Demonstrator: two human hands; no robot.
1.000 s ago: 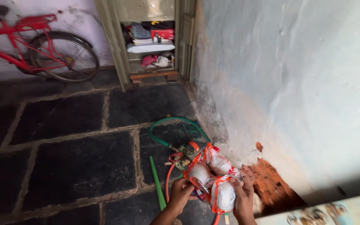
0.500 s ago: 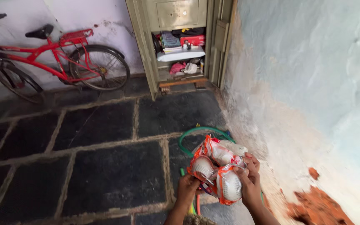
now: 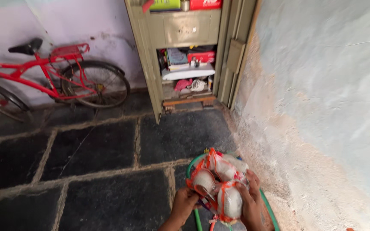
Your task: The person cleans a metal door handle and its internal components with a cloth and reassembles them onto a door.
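A bundle of white rolls [image 3: 219, 188] bound in orange strapping sits gripped between both hands, the left hand [image 3: 185, 204] and right hand [image 3: 250, 201], near the right wall [image 3: 322, 107], above a green hose [image 3: 270, 209] on the stone floor [image 3: 86, 179]. A red bicycle [image 3: 52, 81] and cupboard [image 3: 185, 51] stand far behind.
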